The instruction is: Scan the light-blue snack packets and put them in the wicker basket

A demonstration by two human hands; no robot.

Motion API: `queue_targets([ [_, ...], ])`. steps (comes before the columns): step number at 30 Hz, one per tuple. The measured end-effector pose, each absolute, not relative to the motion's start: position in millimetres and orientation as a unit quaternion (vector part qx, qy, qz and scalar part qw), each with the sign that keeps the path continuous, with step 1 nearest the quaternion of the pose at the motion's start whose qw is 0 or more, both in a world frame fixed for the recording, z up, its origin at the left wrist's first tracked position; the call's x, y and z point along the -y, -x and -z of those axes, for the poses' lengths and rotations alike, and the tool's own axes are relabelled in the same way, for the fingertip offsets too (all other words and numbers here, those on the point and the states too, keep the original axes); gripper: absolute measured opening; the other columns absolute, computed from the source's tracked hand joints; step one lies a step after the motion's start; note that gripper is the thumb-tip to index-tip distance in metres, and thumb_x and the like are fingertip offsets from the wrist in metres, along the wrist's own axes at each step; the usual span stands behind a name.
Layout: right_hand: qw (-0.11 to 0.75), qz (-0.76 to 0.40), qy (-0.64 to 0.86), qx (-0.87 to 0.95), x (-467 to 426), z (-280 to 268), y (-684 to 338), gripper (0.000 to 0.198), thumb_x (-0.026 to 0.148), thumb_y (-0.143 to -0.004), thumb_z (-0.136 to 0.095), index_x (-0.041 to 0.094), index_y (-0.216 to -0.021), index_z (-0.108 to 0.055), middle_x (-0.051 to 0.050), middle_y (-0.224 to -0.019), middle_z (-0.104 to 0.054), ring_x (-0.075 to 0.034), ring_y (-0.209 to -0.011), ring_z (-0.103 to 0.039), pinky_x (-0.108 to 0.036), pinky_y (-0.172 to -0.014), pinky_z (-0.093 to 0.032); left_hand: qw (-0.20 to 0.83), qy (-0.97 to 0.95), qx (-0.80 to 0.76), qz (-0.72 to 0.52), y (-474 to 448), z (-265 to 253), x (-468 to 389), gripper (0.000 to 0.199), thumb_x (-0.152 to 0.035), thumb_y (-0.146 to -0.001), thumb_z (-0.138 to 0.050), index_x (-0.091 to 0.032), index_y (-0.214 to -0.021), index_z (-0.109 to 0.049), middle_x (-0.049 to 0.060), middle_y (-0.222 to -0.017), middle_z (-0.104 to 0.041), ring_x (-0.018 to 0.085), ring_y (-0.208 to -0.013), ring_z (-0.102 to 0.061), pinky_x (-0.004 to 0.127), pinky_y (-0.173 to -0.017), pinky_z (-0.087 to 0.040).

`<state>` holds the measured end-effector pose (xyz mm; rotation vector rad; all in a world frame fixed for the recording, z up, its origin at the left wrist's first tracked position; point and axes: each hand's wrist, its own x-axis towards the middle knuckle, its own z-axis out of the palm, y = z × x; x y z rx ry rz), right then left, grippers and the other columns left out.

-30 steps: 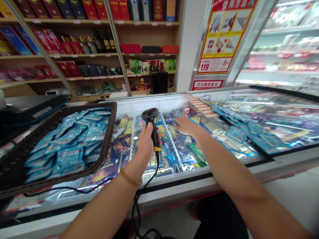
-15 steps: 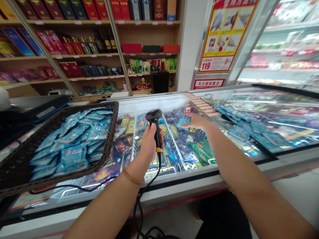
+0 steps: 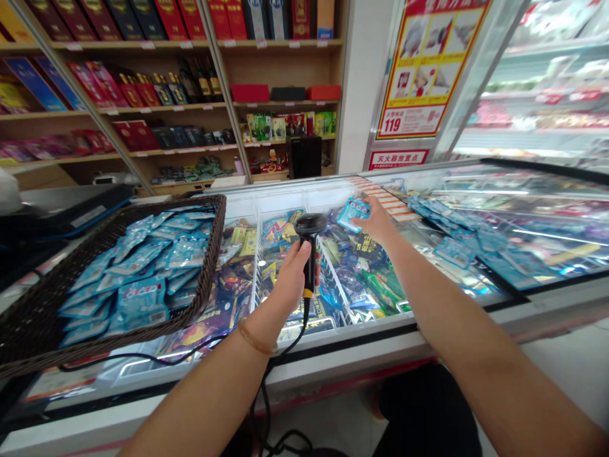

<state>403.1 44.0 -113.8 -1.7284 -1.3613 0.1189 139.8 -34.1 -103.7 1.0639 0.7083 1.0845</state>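
My left hand (image 3: 295,270) is closed around the black handle of a barcode scanner (image 3: 310,254), whose head points away from me and whose cord hangs down. To the right, my right hand (image 3: 373,219) pinches a small blue packet (image 3: 353,214) by its right edge, with the printed face toward me. Both hands are above the chest freezer. More blue packets (image 3: 143,298) fill a brown wicker basket (image 3: 216,254) on the left. Another pile of blue packets (image 3: 457,251) lies on the freezer's glass top at the right.
Wire dividers (image 3: 335,282) split the freezer's colourful bagged goods. Beneath my arms runs the freezer's front edge (image 3: 361,346). The scanner cord (image 3: 266,406) trails past it. Shelves of boxes and bottles (image 3: 166,89) stand behind, with a red and yellow poster (image 3: 419,70) on the wall.
The scanner has moved right and slightly turned in my left hand. My right hand has raised the blue packet a little and tilted its face more toward me.
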Motion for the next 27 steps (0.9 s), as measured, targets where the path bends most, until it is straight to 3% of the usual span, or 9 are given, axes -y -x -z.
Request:
queue_targets([
  [4, 0.486, -0.054, 0.656, 0.574, -45, 112, -401, 0.043, 0.031, -0.064, -0.068, 0.021, -0.104, -0.057, -0.005, -0.098, -0.067, -0.023, -0.086, -0.063, -0.037, -0.081, -0.051, 0.671, -0.468, -0.307, -0.486, -141, 106, 33, 0.054, -0.064, -0.069, -0.074, -0.019, -0.090, -0.053, 0.000, -0.078, -0.060, 0.009, -0.049, -0.052, 0.023, -0.039, -0.041],
  [9, 0.535, -0.168, 0.613, 0.556, -51, 119, -400, 0.063, 0.030, -0.062, -0.073, 0.020, -0.121, -0.054, -0.003, -0.094, -0.071, -0.023, -0.082, -0.069, -0.037, -0.076, -0.055, 0.682, -0.470, -0.301, -0.473, -140, 105, 35, 0.053, -0.062, -0.071, -0.074, -0.019, -0.094, -0.054, 0.001, -0.080, -0.060, 0.009, -0.052, -0.053, 0.022, -0.042, -0.042],
  [17, 0.541, -0.242, 0.590, 0.549, -55, 130, -401, 0.030, 0.043, -0.069, -0.075, 0.019, -0.085, -0.068, -0.002, -0.077, -0.073, -0.025, -0.085, -0.072, -0.044, -0.088, -0.056, 0.682, -0.478, -0.299, -0.466, -138, 102, 38, 0.052, -0.061, -0.074, -0.072, -0.018, -0.096, -0.054, 0.002, -0.080, -0.061, 0.009, -0.051, -0.053, 0.023, -0.043, -0.041],
  [27, 0.609, -0.338, 0.544, 0.467, -52, 115, -385, 0.040, 0.055, -0.070, -0.077, 0.022, -0.066, -0.055, 0.002, -0.057, -0.062, -0.019, -0.067, -0.069, -0.035, -0.072, -0.060, 0.717, -0.485, -0.270, -0.421, -138, 95, 45, 0.050, -0.062, -0.074, -0.071, -0.018, -0.089, -0.054, 0.002, -0.076, -0.061, 0.009, -0.047, -0.052, 0.023, -0.042, -0.038],
])
